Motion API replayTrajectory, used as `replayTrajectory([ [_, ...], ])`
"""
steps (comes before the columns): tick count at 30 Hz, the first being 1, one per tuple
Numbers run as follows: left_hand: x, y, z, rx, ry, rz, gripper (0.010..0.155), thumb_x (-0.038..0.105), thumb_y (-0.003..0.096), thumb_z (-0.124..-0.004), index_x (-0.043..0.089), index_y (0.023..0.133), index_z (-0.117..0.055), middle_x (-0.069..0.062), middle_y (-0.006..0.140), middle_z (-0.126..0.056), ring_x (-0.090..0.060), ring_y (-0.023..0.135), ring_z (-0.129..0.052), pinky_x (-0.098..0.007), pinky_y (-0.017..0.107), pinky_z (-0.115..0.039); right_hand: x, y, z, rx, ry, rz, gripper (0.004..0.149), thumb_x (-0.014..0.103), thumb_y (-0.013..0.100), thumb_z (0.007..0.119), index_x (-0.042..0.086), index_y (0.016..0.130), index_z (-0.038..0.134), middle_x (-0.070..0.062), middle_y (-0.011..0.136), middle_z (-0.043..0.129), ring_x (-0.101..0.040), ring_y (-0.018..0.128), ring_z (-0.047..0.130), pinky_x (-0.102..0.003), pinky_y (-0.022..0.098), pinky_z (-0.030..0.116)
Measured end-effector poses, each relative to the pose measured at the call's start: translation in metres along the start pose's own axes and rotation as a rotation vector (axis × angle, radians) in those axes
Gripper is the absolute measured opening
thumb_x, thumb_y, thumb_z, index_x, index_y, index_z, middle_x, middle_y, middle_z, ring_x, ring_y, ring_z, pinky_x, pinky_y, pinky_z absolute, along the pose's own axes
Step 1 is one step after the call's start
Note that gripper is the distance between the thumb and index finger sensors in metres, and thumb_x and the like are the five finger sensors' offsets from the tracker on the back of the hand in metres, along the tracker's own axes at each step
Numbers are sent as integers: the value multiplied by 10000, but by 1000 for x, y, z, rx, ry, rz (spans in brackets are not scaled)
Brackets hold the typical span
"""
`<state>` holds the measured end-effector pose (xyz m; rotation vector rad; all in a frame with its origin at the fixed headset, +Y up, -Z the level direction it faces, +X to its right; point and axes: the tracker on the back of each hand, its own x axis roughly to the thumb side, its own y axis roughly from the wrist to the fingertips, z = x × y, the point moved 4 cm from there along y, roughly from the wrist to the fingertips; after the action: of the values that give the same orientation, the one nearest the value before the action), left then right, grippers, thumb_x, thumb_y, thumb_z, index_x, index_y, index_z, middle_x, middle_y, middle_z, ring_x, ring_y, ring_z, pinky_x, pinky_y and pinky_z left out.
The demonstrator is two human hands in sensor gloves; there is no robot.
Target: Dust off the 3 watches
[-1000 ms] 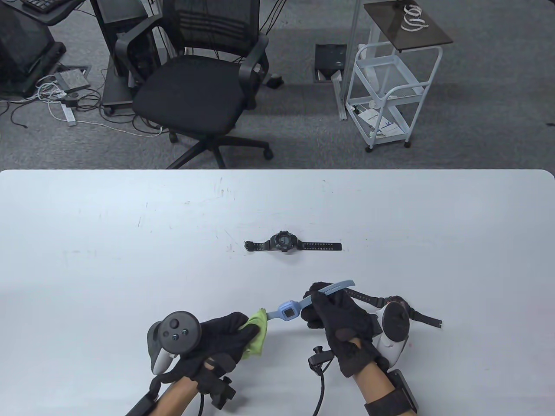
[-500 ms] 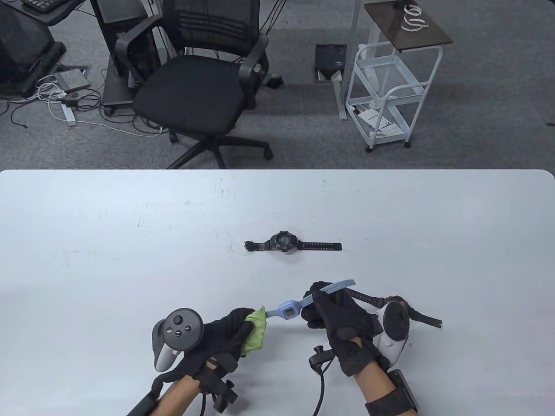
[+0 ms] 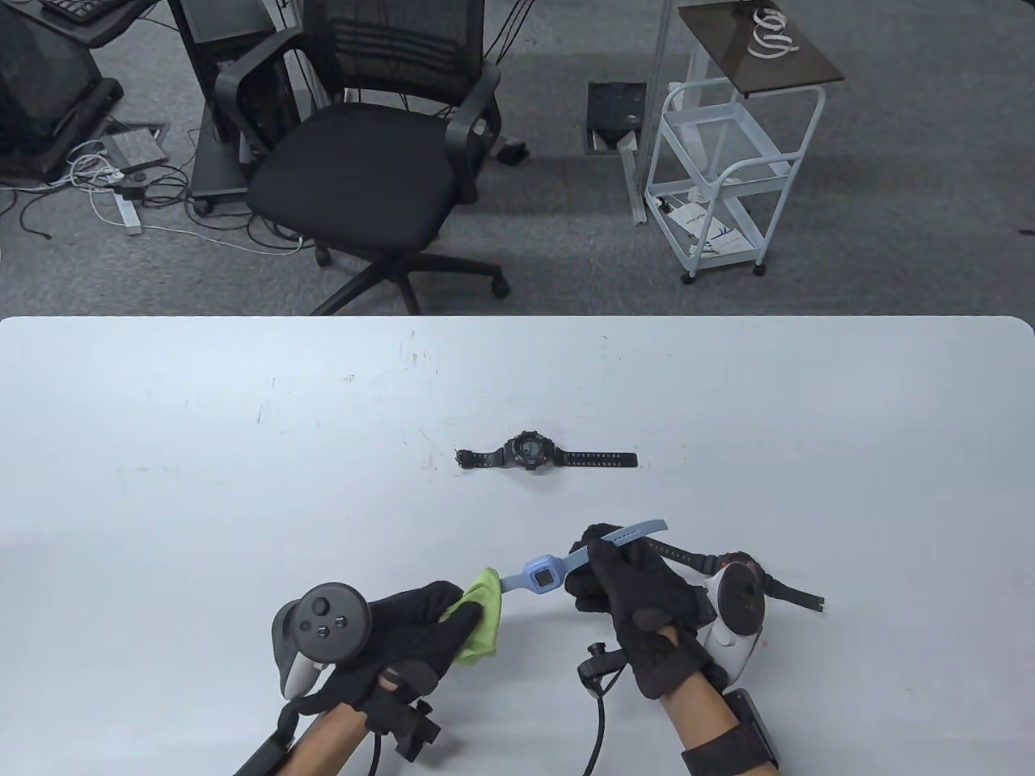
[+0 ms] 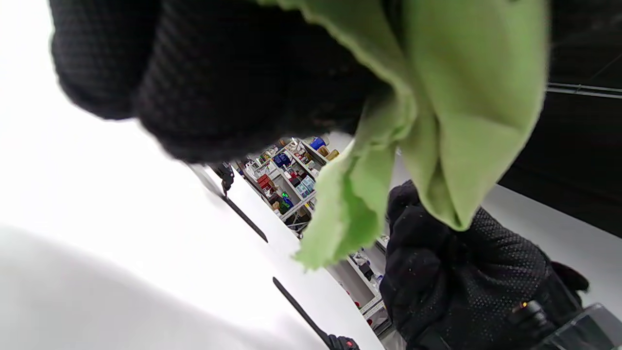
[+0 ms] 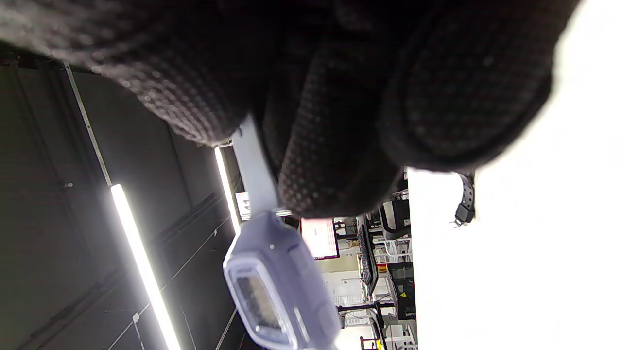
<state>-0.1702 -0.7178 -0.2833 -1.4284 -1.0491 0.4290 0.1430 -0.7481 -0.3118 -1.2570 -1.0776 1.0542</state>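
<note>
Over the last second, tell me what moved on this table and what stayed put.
The left hand slid the green cloth a little right and back along the blue watch strap; the watch rose slightly in the right hand. Both grips held. The black watch mid-table and the dark watch behind the right hand did not move.

The green cloth (image 3: 483,616) looks like soft, matt, napped fabric with a fuzzy edge. The light-blue watch (image 3: 543,573) has a smooth, matt, rubbery-looking case and strap and a glossy display. Both gloves, left hand (image 3: 412,638) and right hand (image 3: 639,602), are black knit with a grippy dotted texture. The white table (image 3: 242,485) is smooth, faintly scuffed.
</note>
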Motion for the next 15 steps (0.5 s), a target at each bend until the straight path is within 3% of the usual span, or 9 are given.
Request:
replayTrajectory([
  [6, -1, 2, -5, -35, -29, -4, 479, 372, 501, -780, 35, 806, -930, -107, 526, -1047, -246, 260, -1084, -537, 352, -902, 0, 0, -1, -6, 15, 5, 435, 422, 451, 873, 164, 800, 902, -59, 676, 1025, -150, 410, 1108, -370, 272, 953],
  [11, -2, -1, 1, 45, -19, 0, 461, 445, 494, -848, 60, 703, -992, -68, 450, -1061, -233, 231, -1083, -532, 344, -914, -1, 0, -2, -2, 22, 13, 435, 424, 452, 870, 165, 801, 901, -57, 675, 1024, -148, 410, 1108, -370, 273, 953],
  [15, -2, 0, 0, 18, -15, 7, 460, 423, 495, -841, 58, 743, -971, -85, 491, -1053, -245, 271, -1083, -542, 368, -905, 0, -1, 0, 6, 16, 10, 435, 423, 451, 871, 165, 800, 901, -57, 675, 1025, -151, 410, 1108, -370, 273, 953],
])
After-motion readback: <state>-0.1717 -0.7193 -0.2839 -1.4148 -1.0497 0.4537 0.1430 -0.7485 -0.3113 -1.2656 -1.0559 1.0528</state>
